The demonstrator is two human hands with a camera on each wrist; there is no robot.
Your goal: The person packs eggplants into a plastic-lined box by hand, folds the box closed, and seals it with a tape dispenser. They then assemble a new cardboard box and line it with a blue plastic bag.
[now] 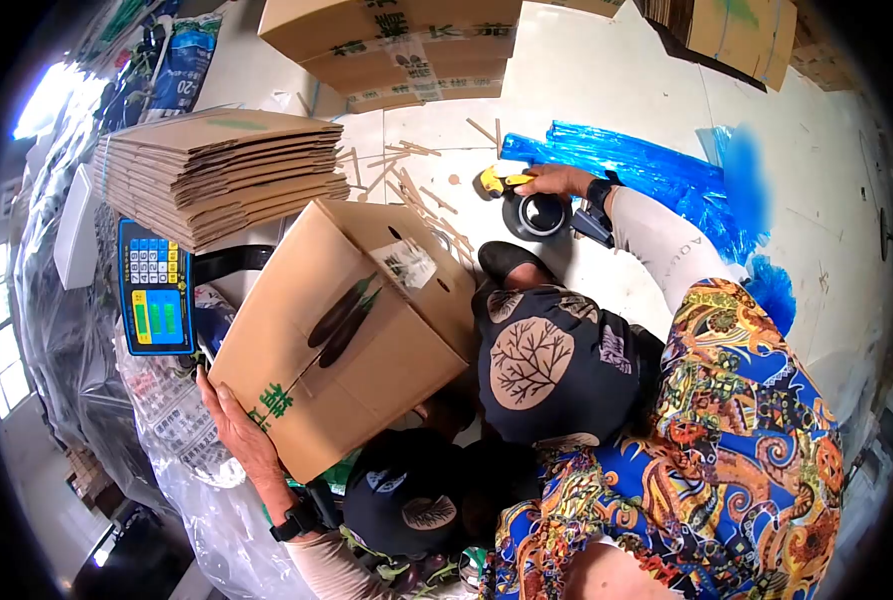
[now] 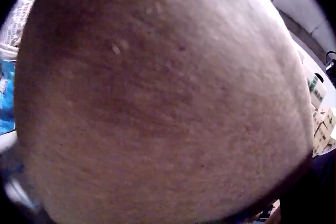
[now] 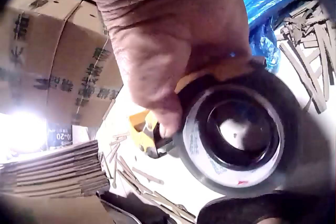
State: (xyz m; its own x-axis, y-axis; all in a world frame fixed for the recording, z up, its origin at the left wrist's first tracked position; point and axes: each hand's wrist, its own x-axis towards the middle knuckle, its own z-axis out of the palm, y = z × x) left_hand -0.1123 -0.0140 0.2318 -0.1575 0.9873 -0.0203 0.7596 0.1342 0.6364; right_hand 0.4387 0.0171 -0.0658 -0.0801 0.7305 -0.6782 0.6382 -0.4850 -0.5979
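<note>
The carton point(image 1: 366, 310) lies tilted in front of the person, its eggplant-printed face up towards the head camera and its long axis running from lower left to upper right in the head view; the end with the pale label point(image 1: 406, 264) points to the upper right. The left hand point(image 1: 241, 432) rests along the carton's lower-left edge, fingers nearly straight and laid against the cardboard rather than pinching it. Up and to the right of the carton, apart from it, the right hand point(image 1: 558, 181) holds the tape dispenser point(image 1: 536, 214), fingers curled round its yellow frame, thumb pressed beside the roll. The dispenser's yellow end points left in the head view, its long axis slanting slightly down to the right, with the roll's round side up. A dark shoe point(image 1: 511, 262) stands between carton and dispenser, and the person's black patterned trousers point(image 1: 556, 365) crowd the carton's right side. Cardboard strips point(image 1: 428, 212) lie beyond the labelled end. Just up and left of the carton is the stack of flattened cartons point(image 1: 221, 175), with the keypad display point(image 1: 156, 290) below it. Printed boxes point(image 1: 396, 50) stand farther above the carton; blue film point(image 1: 626, 175) spreads beyond the dispenser.
</note>
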